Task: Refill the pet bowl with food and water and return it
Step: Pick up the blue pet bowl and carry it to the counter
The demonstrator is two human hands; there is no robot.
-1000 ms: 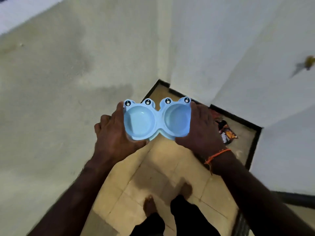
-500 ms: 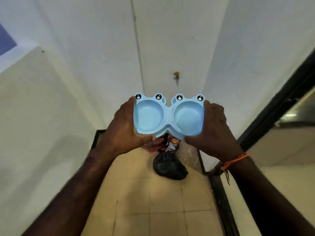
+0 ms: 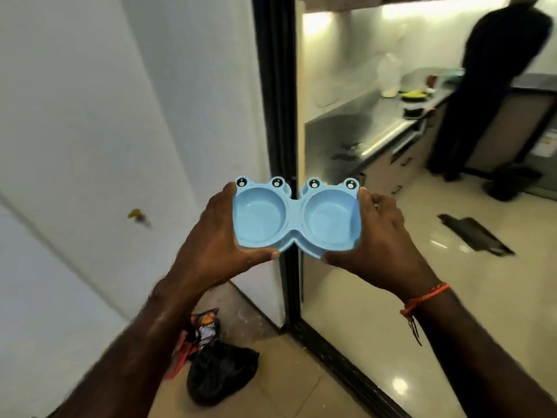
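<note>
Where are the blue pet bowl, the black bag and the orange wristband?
blue pet bowl [image 3: 261,218]: head view, inside its left cup.
black bag [image 3: 221,372]: head view, its middle, on the floor.
orange wristband [image 3: 426,298]: head view, on the right wrist.

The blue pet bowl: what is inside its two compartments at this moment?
Both compartments of the blue pet bowl look empty: only bare blue plastic shows, no food, no visible water. The left hand and right hand hold its ends, covering parts of the outer rim.
</note>
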